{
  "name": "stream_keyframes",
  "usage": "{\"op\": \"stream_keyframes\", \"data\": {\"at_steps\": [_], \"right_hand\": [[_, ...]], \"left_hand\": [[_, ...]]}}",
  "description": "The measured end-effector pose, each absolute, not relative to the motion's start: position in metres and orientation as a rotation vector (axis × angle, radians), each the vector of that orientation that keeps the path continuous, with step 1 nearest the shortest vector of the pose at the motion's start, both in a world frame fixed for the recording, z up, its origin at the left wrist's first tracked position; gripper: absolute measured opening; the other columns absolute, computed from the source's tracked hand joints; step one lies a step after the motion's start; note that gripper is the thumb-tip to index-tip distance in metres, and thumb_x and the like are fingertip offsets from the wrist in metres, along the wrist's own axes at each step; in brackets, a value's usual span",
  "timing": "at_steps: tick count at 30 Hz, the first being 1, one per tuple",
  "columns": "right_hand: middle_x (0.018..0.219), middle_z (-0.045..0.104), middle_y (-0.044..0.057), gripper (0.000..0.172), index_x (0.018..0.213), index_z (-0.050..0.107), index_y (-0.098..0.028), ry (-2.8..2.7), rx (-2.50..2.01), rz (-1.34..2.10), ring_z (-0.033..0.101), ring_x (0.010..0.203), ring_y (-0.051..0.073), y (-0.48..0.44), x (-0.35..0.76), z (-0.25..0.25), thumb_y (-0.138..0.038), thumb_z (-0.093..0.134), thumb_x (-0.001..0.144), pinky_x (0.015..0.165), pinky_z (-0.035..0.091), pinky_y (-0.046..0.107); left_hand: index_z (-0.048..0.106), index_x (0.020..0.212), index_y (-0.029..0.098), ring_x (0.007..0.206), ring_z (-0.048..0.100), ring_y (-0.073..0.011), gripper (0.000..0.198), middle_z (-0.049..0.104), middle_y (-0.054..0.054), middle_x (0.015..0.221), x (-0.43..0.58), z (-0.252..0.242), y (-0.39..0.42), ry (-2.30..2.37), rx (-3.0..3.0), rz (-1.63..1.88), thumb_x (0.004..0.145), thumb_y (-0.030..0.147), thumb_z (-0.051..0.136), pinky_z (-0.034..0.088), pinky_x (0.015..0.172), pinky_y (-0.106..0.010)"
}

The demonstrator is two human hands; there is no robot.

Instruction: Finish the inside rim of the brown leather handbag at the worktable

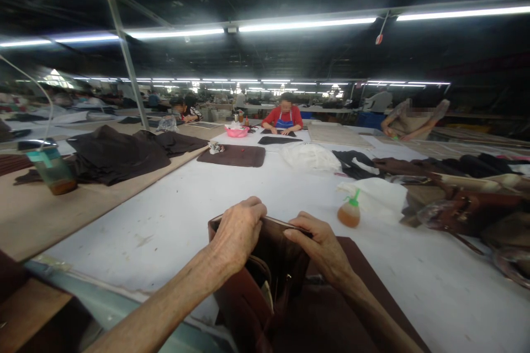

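Observation:
A brown handbag (248,300) stands at the table's near edge with its mouth open toward me, showing a dark lining and a zipper inside. My left hand (238,231) grips its far top rim, thumb and fingers pinched over the edge. Farther right along the same rim, my right hand (321,242) pinches the edge between thumb and fingers. Under and beside the bag lies a flat dark brown sheet (368,276). Beyond my right hand stands a small glue bottle (349,212) with a green nozzle and amber liquid.
Brown bags (472,209) and dark pieces crowd the right side. White plastic (312,157) and a brown mat (238,156) lie farther back. A jar (52,168) and dark material (120,154) rest on the left board. A person in red (284,118) sits across the table.

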State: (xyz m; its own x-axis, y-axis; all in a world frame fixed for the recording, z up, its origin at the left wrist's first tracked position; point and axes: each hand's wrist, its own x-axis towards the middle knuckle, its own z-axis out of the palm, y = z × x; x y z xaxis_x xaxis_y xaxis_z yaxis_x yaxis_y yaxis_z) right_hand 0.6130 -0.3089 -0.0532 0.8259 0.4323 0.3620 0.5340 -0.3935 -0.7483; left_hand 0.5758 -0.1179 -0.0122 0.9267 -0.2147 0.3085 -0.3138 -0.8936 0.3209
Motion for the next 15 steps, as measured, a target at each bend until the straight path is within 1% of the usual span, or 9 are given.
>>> {"op": "stream_keyframes", "data": {"at_steps": [2, 4, 6, 9, 15], "right_hand": [[0.071, 0.048, -0.001, 0.019, 0.070, 0.060, -0.018, -0.718, -2.033, -0.120, 0.047, 0.068, 0.013, -0.310, 0.613, -0.053, -0.032, 0.055, 0.082, 0.062, 0.035, 0.026], [0.072, 0.048, -0.001, 0.017, 0.071, 0.061, -0.018, -0.724, -2.033, -0.103, 0.046, 0.068, 0.013, -0.311, 0.613, -0.054, -0.031, 0.058, 0.080, 0.062, 0.034, 0.026], [0.071, 0.048, -0.001, 0.015, 0.071, 0.062, -0.018, -0.718, -2.042, -0.093, 0.047, 0.068, 0.013, -0.311, 0.614, -0.054, -0.030, 0.059, 0.079, 0.062, 0.034, 0.026], [0.072, 0.048, -0.001, 0.014, 0.072, 0.062, -0.018, -0.711, -2.051, -0.090, 0.047, 0.069, 0.014, -0.311, 0.615, -0.054, -0.030, 0.060, 0.079, 0.062, 0.034, 0.026], [0.073, 0.048, -0.001, 0.015, 0.076, 0.063, -0.018, -0.720, -2.065, -0.100, 0.047, 0.069, 0.013, -0.311, 0.615, -0.055, -0.032, 0.059, 0.079, 0.063, 0.034, 0.026]], "left_hand": [[0.062, 0.083, 0.020, 0.094, 0.052, -0.0183, 0.022, 0.057, -0.003, 0.104, 0.577, -0.014, -0.119, -0.527, 2.701, 0.457, 0.076, 0.006, 0.046, 0.041, 0.085, -0.031], [0.064, 0.087, 0.022, 0.101, 0.048, -0.0204, 0.024, 0.056, -0.003, 0.108, 0.578, -0.014, -0.121, -0.682, 2.683, 0.520, 0.077, 0.008, 0.048, 0.038, 0.090, -0.036], [0.064, 0.087, 0.022, 0.098, 0.048, -0.0201, 0.023, 0.056, -0.002, 0.105, 0.578, -0.014, -0.124, -0.747, 2.675, 0.501, 0.077, 0.008, 0.049, 0.040, 0.088, -0.035], [0.064, 0.081, 0.021, 0.092, 0.051, -0.0184, 0.020, 0.056, -0.002, 0.101, 0.580, -0.012, -0.128, -0.685, 2.690, 0.395, 0.075, 0.007, 0.051, 0.042, 0.082, -0.032], [0.063, 0.079, 0.019, 0.092, 0.052, -0.0180, 0.017, 0.056, -0.002, 0.101, 0.582, -0.010, -0.133, -0.617, 2.705, 0.349, 0.075, 0.008, 0.050, 0.041, 0.081, -0.031]]}}
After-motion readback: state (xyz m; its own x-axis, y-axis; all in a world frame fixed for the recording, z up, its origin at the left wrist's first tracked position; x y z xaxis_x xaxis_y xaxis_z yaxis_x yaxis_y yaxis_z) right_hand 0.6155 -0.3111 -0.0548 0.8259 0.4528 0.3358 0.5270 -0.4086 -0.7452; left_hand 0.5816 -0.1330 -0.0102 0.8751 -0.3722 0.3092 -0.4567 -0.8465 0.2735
